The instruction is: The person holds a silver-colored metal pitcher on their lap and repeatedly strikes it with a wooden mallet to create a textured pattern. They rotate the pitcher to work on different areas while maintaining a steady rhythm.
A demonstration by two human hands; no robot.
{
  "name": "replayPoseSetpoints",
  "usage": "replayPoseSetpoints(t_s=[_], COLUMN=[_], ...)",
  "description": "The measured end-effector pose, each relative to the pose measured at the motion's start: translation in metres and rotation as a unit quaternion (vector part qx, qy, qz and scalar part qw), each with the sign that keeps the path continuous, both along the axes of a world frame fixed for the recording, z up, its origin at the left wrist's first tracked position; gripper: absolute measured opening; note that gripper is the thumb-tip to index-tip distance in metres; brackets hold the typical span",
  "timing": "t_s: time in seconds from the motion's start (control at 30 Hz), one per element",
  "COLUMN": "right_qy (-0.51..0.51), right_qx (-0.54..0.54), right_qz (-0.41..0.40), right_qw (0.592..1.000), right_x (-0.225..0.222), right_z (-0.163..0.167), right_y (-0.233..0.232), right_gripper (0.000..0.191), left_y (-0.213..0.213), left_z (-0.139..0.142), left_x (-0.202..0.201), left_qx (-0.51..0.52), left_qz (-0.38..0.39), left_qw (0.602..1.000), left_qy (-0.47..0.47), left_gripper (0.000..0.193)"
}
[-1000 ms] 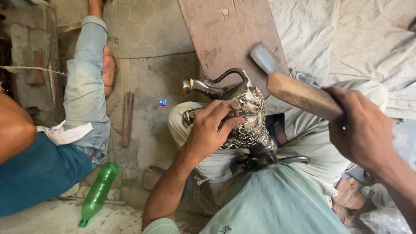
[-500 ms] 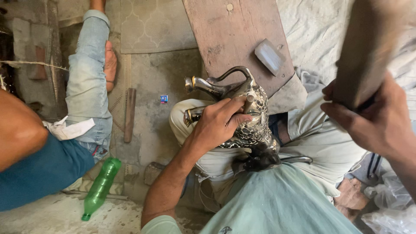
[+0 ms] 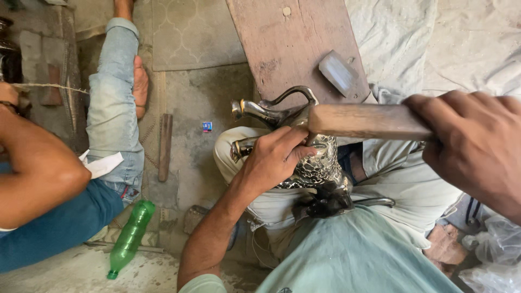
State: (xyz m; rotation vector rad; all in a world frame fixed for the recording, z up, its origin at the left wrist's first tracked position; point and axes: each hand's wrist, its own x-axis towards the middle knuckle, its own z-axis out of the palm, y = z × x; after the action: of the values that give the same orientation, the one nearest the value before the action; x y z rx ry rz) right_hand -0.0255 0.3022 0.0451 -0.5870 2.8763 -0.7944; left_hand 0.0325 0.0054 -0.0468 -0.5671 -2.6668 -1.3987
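Left hand (image 3: 274,157) clasps metal jug (image 3: 309,157); right hand (image 3: 477,149) grips wooden mallet (image 3: 363,120) above.

left hand (image 3: 271,160): fingers curled, grip closed, forearm extended | right hand (image 3: 477,146): fisted grip, raised

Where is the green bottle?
In the head view, the green bottle lies on the floor at lower left, beside another person's blue-trousered leg.
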Motion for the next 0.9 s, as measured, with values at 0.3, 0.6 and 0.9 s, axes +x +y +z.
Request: replayPoseSetpoints(t_s=[0.3,0.6,0.9], right_qy=[-0.004,0.066,0.095], right_qx=[0.100,0.074,0.225], right_qz=[-0.043,0.037,0.065], right_qw=[0.994,0.994,0.968], right_x=[0.009,0.006,-0.010], right_z=[-0.005,-0.010,-0.003], right_y=[0.001,0.009,0.018], right_gripper=[0.052,0.051,0.045], left_y=[-0.001,0.002,0.021], left_z=[0.004,0.011,0.006], left_x=[0.000,0.000,0.018], left_qx=[0.004,0.027,0.046], left_qz=[-0.010,-0.002,0.108], left_qw=[1.000,0.999,0.993], left_qy=[-0.007,-0.038,-0.033], left_gripper=[0.038,0.032,0.025])
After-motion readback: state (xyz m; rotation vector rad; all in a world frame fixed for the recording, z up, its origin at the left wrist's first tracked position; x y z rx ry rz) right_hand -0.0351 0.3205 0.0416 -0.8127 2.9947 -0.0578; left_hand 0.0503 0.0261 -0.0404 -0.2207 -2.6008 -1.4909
